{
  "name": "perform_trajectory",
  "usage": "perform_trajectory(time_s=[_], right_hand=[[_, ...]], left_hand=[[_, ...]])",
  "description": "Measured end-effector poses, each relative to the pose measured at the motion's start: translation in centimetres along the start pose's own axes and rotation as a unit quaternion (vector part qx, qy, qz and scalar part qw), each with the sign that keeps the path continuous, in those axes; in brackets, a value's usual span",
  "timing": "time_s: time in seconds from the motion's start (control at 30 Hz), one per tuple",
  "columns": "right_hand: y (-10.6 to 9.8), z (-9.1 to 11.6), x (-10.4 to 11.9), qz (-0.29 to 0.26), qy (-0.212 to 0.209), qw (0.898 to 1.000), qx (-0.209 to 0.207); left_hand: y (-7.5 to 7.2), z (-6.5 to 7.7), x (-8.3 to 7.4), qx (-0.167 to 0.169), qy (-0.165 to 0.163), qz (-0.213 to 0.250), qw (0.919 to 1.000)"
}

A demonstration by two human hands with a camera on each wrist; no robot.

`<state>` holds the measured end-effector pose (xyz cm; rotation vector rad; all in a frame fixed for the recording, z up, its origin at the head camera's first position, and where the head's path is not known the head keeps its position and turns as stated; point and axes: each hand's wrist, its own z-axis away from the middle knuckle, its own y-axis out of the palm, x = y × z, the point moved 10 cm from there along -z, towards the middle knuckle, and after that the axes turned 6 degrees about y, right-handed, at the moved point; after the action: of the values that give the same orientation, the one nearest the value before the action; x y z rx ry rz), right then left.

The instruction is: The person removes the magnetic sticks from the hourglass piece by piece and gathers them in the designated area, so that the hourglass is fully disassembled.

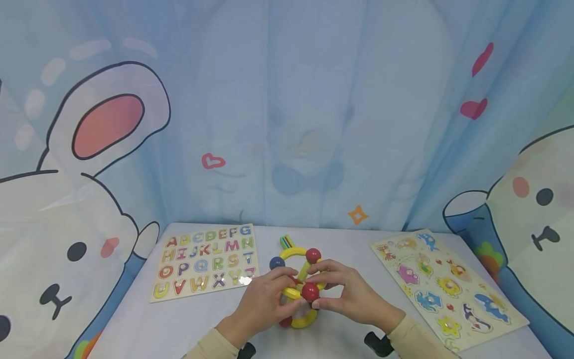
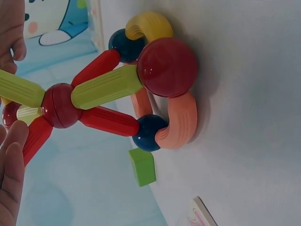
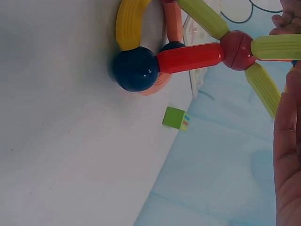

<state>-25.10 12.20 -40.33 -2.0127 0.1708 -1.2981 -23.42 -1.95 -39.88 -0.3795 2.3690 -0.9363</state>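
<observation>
A magnetic stick-and-ball structure (image 2: 109,92) stands on the table between both hands. Curved yellow and orange rods with red and blue balls form its base, and straight red and lime rods rise to a red middle ball (image 3: 236,50). My left hand (image 1: 262,299) pinches a yellow curved rod (image 1: 292,293) in the upper part. On the other side, my right hand (image 1: 347,291) holds the upper part by a red ball (image 1: 310,292), thumb below and fingers above. The fingers hide some of the joints.
To the left lies an alphabet puzzle board (image 1: 208,257), and to the right an animal puzzle board (image 1: 448,289). Behind the structure sits a small green block with striped side (image 1: 286,242). A blue printed curtain (image 1: 314,124) hangs behind the white table (image 1: 350,244).
</observation>
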Motion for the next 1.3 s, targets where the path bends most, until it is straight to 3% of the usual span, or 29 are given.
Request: perform_trajectory(time_s=[0.5, 0.9, 1.03, 1.3], right_hand=[[0.0, 0.0, 0.0, 0.014, -0.010, 1.000, 0.001], [-0.1, 0.0, 0.0, 0.007, -0.016, 1.000, 0.001], [-0.1, 0.0, 0.0, 0.008, -0.013, 1.000, 0.002], [0.0, 0.0, -0.5, 0.012, 0.014, 1.000, 0.006]], left_hand=[[0.1, 0.2, 0.4, 0.018, -0.020, 0.036, 0.9990], [-0.3, 0.2, 0.0, -0.005, 0.007, 0.035, 0.9993], [-0.6, 0.6, -0.3, -0.009, 0.012, 0.056, 0.9983], [-1.0, 2.9, 0.9, 0.011, -0.045, 0.103, 0.9936]])
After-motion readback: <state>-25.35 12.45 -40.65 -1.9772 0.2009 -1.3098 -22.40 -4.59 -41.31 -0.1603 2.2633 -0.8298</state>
